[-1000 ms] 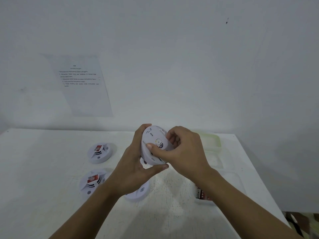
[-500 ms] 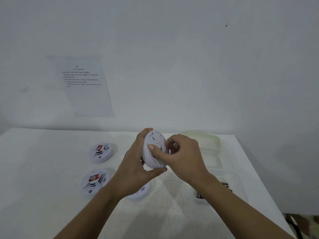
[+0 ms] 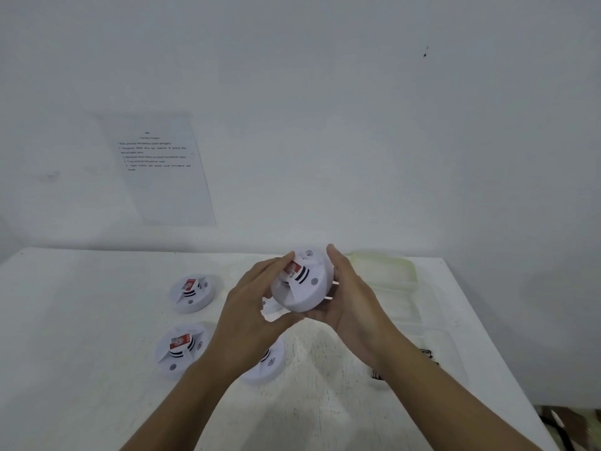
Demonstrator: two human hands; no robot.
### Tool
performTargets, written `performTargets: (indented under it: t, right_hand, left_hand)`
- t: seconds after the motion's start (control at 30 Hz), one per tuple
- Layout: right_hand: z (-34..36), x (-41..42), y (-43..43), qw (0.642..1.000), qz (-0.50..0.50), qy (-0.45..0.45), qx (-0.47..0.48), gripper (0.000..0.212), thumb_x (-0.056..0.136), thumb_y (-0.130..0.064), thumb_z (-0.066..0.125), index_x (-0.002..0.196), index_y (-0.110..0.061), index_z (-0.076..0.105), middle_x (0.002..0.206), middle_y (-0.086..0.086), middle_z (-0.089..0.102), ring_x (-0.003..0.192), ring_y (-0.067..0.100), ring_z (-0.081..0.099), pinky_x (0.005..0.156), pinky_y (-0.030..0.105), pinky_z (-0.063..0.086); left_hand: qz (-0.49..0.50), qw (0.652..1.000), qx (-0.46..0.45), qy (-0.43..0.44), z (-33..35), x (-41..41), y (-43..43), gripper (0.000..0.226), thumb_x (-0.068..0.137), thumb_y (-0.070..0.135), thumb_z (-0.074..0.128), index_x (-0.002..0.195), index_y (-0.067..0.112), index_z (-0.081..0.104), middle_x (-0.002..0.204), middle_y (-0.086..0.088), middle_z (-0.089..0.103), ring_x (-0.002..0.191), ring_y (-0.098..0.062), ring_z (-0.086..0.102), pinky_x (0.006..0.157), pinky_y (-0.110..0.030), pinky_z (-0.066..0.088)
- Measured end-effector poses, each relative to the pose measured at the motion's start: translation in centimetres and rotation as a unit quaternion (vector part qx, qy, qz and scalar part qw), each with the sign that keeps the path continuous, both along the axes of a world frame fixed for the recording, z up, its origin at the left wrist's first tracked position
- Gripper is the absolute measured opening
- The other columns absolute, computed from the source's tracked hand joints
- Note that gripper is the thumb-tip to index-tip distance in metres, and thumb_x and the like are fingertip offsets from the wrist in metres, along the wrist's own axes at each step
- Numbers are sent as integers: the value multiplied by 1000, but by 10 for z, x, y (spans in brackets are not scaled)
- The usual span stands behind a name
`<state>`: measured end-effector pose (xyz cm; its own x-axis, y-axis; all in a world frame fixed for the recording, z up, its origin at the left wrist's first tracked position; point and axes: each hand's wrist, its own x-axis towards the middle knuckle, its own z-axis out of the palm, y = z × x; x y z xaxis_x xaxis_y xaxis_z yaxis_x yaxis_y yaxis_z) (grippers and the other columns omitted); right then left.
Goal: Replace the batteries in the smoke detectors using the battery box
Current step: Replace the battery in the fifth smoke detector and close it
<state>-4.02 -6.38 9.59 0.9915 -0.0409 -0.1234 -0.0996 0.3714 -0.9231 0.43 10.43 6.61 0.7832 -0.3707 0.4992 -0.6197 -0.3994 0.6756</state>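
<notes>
the held detector (image 3: 304, 281), a white round unit, was above the table (image 3: 81, 320), near the middle of the view, tilted with its vented face toward the camera. a red-labelled battery (image 3: 290, 267) sat in the open recess on its upper left part. black slots and a small grey button showed on the same face.

the left hand (image 3: 257, 307) gripped the left side of the held detector. its fingers curved over the upper rim, with a fingertip at the red-labelled battery, and its thumb lay under the lower edge. the right hand (image 3: 351, 301) cupped the right side and back of the unit. its fingers ran up along the far rim and the palm was against the body.

three more units lay on the table, left of and below the hands:
- the far-left detector (image 3: 192, 292), face up, with a red-labelled cell showing in its recess.
- the near-left detector (image 3: 179, 348), face up, also with a red-labelled cell showing.
- the third detector (image 3: 266, 362), partly hidden by the left forearm; its battery recess could not be seen.

the battery box (image 3: 452, 349), a clear container, stood on the right part of the table, beside the right forearm. dark batteries (image 3: 426, 355) showed inside it. a greenish translucent container (image 3: 383, 271) lay behind it, near the wall (image 3: 357, 125); whether this was a lid or a box could not be told.

a printed sheet (image 3: 162, 170) was fixed to the wall above the left part of the table. its text was too small to read.
</notes>
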Motion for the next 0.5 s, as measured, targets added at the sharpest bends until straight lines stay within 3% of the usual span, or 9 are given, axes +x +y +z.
performTargets:
  t: [0.07,0.17,0.23,0.37,0.5]
  right_hand:
    - [-3,-1,-3,1000,10,-19,-7,42,105,-39,46,127,-11,67,121,11,73,113,29,69,99,51,55]
    - [-7,-5,-7,999,8,-30,17,35,105,-26,49,130,-8,63,123,13,71,116,31,68,96,46,56]
    - [-8,-8,-9,999,5,-29,40,34,104,-24,50,132,-7,60,124,13,71,116,32,68,95,47,56]
    - [-10,-14,-11,998,2,-44,54,32,103,-18,52,132,-6,57,122,15,71,114,34,68,99,55,54]
    - [-15,-16,-4,995,1,-57,87,33,102,-14,52,135,-9,50,124,17,69,114,37,68,96,52,56]
  left_hand:
    - [-8,1000,21,1,1,-4,1,81,74,37,86,139,51,40,132,39,47,112,9,48,83,-5,41]
    - [-26,999,4,46,4,-13,1,72,76,50,79,136,53,39,134,47,41,120,10,44,86,-2,40]
    - [-21,996,-34,84,4,-16,1,63,77,52,73,133,51,46,131,43,47,119,10,47,85,-4,43]
    - [2,979,-87,182,1,-16,-1,51,80,52,67,128,56,51,130,21,58,107,1,63,78,-22,58]
    - [-10,965,-134,226,4,-35,-13,65,78,46,72,134,58,43,119,30,64,100,-7,70,82,-29,61]
